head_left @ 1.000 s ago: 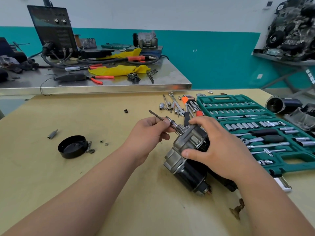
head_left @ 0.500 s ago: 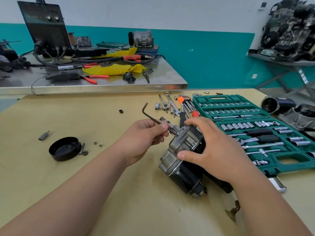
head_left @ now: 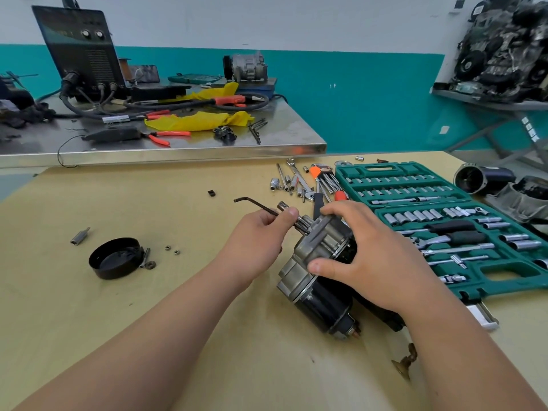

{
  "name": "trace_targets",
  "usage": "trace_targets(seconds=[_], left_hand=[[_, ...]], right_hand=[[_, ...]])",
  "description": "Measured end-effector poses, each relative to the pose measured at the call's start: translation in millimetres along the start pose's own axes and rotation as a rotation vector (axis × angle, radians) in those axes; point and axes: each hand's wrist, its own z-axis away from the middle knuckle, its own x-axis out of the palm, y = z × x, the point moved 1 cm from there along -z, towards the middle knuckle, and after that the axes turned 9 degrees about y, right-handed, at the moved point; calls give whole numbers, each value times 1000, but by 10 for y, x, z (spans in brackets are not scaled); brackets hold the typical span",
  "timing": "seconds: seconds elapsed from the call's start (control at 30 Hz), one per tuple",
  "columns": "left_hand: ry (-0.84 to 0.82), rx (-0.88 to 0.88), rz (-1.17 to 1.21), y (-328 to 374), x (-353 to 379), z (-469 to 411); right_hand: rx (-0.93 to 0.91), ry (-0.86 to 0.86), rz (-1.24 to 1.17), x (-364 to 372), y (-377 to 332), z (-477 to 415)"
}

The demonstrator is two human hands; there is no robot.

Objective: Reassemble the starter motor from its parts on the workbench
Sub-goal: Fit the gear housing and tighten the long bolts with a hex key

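steel and cast alloy make the starter motor [head_left: 318, 272] look heavy, rigid and a little slick, so the broad grey housing seems the safest hold. it lies tilted on the workbench [head_left: 148, 321], black end nearest. the right hand [head_left: 370, 256] is curled over that housing, gripping it; the left hand [head_left: 256, 243], just beside, pinches a hex key [head_left: 258, 204] whose tip reaches the motor's far end.
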Motion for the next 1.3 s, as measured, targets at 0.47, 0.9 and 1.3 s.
trace_targets(seconds=[0.47, 0.9, 1.3], left_hand=[[-131, 12, 259, 27, -15, 8], [-133, 84, -27, 17, -64, -14], [-72, 19, 127, 29, 12, -26]], right_hand=[[1, -8, -7, 0, 4, 1], [6, -20, -12, -7, -7, -10], [5, -11, -21, -8, -4, -10]])
